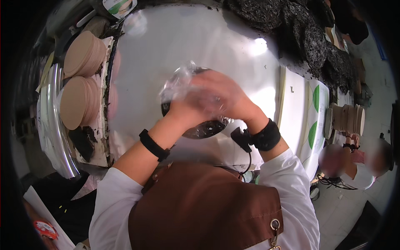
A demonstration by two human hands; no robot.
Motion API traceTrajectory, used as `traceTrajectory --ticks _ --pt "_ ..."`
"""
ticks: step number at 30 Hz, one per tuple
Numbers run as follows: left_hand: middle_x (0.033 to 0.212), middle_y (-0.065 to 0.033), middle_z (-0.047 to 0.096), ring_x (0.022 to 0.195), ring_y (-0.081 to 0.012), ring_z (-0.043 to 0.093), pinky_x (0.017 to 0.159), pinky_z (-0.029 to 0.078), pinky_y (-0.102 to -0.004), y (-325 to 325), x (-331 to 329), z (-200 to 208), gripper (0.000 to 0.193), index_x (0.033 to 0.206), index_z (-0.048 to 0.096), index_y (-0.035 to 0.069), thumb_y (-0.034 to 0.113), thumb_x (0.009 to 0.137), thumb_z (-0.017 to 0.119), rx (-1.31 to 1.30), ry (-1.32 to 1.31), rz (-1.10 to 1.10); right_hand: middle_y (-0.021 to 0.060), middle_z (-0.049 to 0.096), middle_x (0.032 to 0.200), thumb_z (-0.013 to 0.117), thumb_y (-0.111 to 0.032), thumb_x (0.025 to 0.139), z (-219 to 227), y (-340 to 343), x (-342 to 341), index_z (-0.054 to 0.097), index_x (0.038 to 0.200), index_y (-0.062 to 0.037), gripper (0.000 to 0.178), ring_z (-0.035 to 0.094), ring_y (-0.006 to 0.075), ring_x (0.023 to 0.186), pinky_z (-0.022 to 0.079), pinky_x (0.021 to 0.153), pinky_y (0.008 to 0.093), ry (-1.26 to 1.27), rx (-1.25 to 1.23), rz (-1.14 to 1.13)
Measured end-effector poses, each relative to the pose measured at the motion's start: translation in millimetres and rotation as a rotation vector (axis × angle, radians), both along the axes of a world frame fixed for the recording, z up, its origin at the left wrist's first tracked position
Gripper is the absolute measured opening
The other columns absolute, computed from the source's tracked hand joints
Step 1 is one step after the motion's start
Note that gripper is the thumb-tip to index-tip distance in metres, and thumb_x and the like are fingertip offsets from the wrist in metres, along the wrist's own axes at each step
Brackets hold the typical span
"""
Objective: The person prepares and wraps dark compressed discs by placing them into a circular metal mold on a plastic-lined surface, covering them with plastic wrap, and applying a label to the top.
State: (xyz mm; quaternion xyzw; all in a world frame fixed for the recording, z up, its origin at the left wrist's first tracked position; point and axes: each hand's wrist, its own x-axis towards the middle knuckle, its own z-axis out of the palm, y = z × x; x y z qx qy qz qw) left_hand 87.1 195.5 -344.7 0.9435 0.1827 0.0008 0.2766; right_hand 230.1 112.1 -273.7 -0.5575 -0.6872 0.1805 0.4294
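Observation:
On the pale, shiny table (150, 46), a round black disc (204, 130) lies right in front of me. Crumpled clear plastic film (178, 81) covers part of it. My left hand (189, 107) and my right hand (228, 95) are together over the disc, with the film about their fingers. Motion smears both hands, so how the fingers close on the film is unclear. A black band circles each wrist.
Stacks of tan round cards (81, 102) stand at the left, beside a clear film roll (58, 121). Crinkly black round sheets (306, 39) are piled at the far right. White-and-green printed packaging (311, 112) lies right of me. Another person (360, 175) is farther right.

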Motion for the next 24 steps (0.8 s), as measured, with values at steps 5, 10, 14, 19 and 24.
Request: traceTrajectory --ticks 5,10,14,19,24 --pt "0.131 -0.009 0.057 0.126 -0.0281 0.049 0.107 0.039 -0.041 11.0 -20.2 43.4 0.054 0.126 0.059 0.011 0.043 0.084 0.07 -0.045 0.192 -0.243 0.0018 0.06 0.082 0.071 -0.01 0.062 -17.2 -2.4 -19.2 0.065 0.088 -0.0125 0.027 0.06 0.0243 0.082 0.049 0.072 0.0371 -0.286 0.033 -0.113" --pt "0.13 -0.0105 0.057 0.129 -0.0321 0.048 0.105 0.042 -0.0427 15.8 -52.7 44.4 0.051 0.122 0.059 0.007 0.032 0.081 0.075 -0.032 -0.231 -0.104 0.0026 0.06 0.079 0.065 -0.012 0.069 -23.5 -2.5 -20.6 0.063 0.083 -0.0099 0.015 0.06 0.0221 0.079 0.05 0.07 0.0346 -0.449 -0.076 -0.241" --pt "0.128 -0.0146 0.056 0.127 -0.0354 0.048 0.101 0.045 -0.0424 -1.7 -36.3 39.8 0.048 0.119 0.055 0.0 0.018 0.079 0.075 -0.043 -0.587 0.203 0.0064 0.059 0.087 0.064 -0.015 0.071 -28.1 1.2 -25.2 0.063 0.091 -0.0048 0.022 0.059 0.0231 0.088 0.049 0.075 0.0345 -0.619 -0.202 -0.208" --pt "0.125 -0.0182 0.056 0.124 -0.0384 0.049 0.102 0.044 -0.0436 -4.1 -33.4 44.7 0.042 0.122 0.052 -0.003 0.003 0.082 0.063 0.154 -0.343 0.16 0.0123 0.059 0.119 0.066 -0.017 0.075 -11.3 -10.2 -25.5 0.058 0.119 0.0025 0.049 0.055 0.0293 0.113 0.047 0.094 0.0383 -0.365 -0.115 -0.174" --pt "0.124 -0.0181 0.056 0.124 -0.0341 0.049 0.1 0.045 -0.0413 -1.4 -36.9 46.1 0.046 0.122 0.052 -0.002 0.012 0.081 0.066 0.201 -0.3 0.097 0.0138 0.058 0.129 0.062 -0.017 0.078 -22.3 -9.7 -32.3 0.058 0.124 0.0037 0.051 0.052 0.0285 0.122 0.043 0.103 0.0369 -0.527 -0.08 -0.241"
